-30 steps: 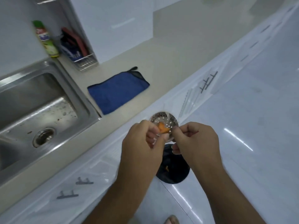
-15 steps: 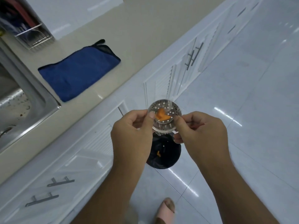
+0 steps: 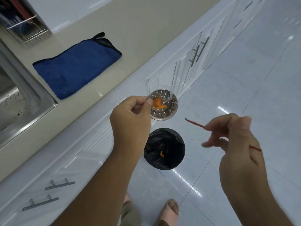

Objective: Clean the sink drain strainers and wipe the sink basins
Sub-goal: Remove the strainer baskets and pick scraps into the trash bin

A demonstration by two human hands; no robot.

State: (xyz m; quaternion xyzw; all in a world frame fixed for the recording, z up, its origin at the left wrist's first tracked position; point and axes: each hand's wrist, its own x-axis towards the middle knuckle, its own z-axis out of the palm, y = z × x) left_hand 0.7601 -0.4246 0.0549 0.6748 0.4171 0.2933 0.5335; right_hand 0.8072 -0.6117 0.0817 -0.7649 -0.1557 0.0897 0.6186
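Note:
My left hand (image 3: 132, 116) pinches the rim of a round perforated metal drain strainer (image 3: 167, 111) and holds it in the air above a black-lined trash bin (image 3: 164, 152) on the floor. An orange food scrap (image 3: 158, 103) lies inside the strainer. Another small orange scrap (image 3: 161, 154) lies in the bin. To the right of the strainer, my right hand (image 3: 234, 144) pinches a thin red stick (image 3: 195, 123), its dark tip pointing toward the strainer and apart from it. The steel sink (image 3: 21, 98) shows at the left edge, with specks on its basin.
A folded blue cloth (image 3: 76, 67) lies on the beige counter (image 3: 130, 30) right of the sink. A wire rack (image 3: 27, 31) stands at the back left. White cabinet doors with bar handles (image 3: 197, 51) run below the counter. My feet in slippers (image 3: 169, 209) stand on the glossy tiled floor.
My right hand has let go of the strainer and moved right and down, now with a thin red stick in it. My left hand alone keeps the strainer over the bin.

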